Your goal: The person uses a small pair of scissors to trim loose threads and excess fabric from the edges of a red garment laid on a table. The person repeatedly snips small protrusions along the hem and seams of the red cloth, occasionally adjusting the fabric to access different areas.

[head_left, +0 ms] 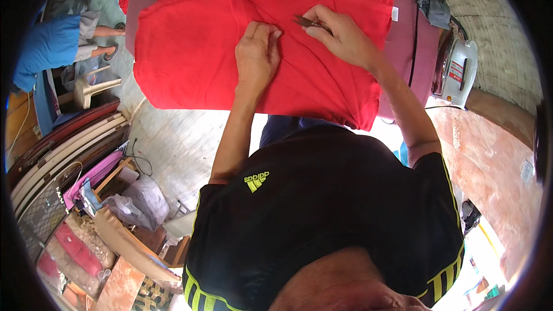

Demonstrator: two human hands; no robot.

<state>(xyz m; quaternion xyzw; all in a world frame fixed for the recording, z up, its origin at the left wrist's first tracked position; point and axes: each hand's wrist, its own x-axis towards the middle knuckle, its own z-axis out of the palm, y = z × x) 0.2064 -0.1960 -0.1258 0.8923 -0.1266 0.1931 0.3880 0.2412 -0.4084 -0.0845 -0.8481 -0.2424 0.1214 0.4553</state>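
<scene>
A red garment (190,52) lies spread over a maroon padded board (412,46). My left hand (257,52) presses down on the cloth near its middle, fingers curled and pinching a fold. My right hand (340,34) is just to the right of it, holding a small dark metal cutting tool (308,22) with its tip on the fabric between the two hands. A small white label (394,14) shows at the garment's right edge.
A white and grey iron (458,69) stands at the board's right edge, its black cord (416,17) running across the board. Another person in blue (49,43) sits at the far left beside a plastic stool (92,86). Bags and stacked boards crowd the lower left floor.
</scene>
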